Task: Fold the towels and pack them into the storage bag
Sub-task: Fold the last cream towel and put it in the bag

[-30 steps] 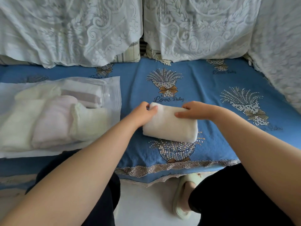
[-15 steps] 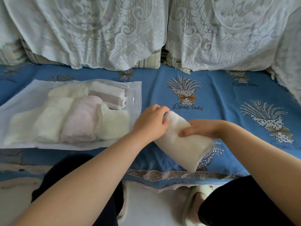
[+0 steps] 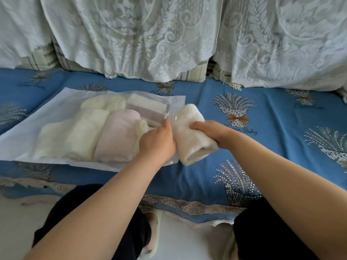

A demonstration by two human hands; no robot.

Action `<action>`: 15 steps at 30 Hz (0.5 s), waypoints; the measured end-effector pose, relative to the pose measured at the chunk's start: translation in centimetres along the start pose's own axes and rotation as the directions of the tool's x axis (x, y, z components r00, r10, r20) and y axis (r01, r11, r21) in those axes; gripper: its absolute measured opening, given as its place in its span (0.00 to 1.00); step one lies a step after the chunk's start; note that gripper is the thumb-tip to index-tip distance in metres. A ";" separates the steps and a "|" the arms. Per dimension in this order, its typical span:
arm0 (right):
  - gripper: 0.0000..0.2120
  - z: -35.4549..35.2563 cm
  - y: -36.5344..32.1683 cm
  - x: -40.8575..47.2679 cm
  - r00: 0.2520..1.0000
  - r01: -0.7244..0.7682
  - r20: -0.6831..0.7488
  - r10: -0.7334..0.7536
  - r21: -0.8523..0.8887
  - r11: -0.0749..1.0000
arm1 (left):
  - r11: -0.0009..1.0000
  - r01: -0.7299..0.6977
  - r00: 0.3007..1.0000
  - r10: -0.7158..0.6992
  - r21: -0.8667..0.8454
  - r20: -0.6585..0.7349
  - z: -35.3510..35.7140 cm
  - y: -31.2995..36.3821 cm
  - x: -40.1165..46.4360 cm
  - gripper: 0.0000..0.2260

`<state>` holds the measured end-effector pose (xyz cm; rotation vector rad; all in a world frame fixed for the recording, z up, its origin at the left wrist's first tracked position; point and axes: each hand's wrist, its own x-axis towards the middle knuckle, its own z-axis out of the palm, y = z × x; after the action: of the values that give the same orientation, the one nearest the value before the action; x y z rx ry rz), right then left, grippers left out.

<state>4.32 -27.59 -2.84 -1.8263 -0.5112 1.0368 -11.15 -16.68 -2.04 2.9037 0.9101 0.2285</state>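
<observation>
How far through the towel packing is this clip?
Late stage. Done: several folded towels already lie inside the storage bag. In hand: right hand grips a folded cream towel at the bag's opening, which left hand holds. Left: pushing it in.

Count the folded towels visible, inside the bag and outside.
5: four inside the storage bag, cream, cream, pink, striped; one white towel outside. Others may be hidden.

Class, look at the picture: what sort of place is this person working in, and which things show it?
Probably a home living room or bedroom: a blue printed seat cover, white lace covers draped over plaid cushions, and a slipper on the floor.
</observation>
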 end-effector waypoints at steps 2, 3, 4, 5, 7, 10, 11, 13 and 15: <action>0.17 0.1 -0.4 0.7 0.998 0.043 0.051 -0.046 0.058 0.997 | 0.996 -0.002 1.000 0.004 -0.093 0.016 0.1 0.0 0.2 0.26; 0.17 -0.1 -0.6 1.0 0.995 0.055 0.081 -0.064 0.117 0.992 | 0.988 0.005 0.999 0.003 -0.155 0.050 0.1 -0.1 0.4 0.31; 0.17 -0.4 -0.7 1.2 0.991 0.055 0.113 -0.075 0.174 0.983 | 0.979 0.017 0.998 -0.003 -0.205 0.067 0.1 -0.1 0.5 0.34; 0.18 -0.6 -0.8 1.4 0.986 0.045 0.148 -0.079 0.216 0.975 | 0.973 0.023 0.999 -0.013 -0.229 0.048 0.2 -0.2 0.7 0.36; 0.19 -1.3 -0.9 2.0 0.971 0.013 0.228 -0.072 0.252 0.968 | 0.977 0.029 0.999 -0.037 -0.212 -0.031 0.1 -0.5 1.0 0.36; 0.17 -1.8 -0.6 2.7 0.946 -0.025 0.318 -0.059 0.255 0.967 | 0.988 0.049 0.995 -0.062 -0.148 -0.083 -0.1 -1.0 1.2 0.35; 0.16 -1.8 -0.5 2.9 0.941 -0.041 0.335 -0.051 0.259 0.965 | 0.988 0.051 0.994 -0.064 -0.147 -0.088 -0.1 -1.2 1.4 0.33; 0.15 -1.3 -0.4 3.1 0.930 -0.063 0.364 -0.046 0.281 0.958 | 0.983 0.033 0.991 -0.055 -0.183 -0.118 0.0 -1.5 1.8 0.29; 0.16 -0.7 -0.5 3.4 0.925 -0.062 0.374 -0.072 0.334 0.940 | 0.961 -0.001 0.988 -0.041 -0.277 -0.147 0.0 -1.9 2.2 0.26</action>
<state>6.79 -25.33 -3.76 -1.3195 -0.5265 1.3962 -10.40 -13.80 -2.06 2.6456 0.8502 0.5361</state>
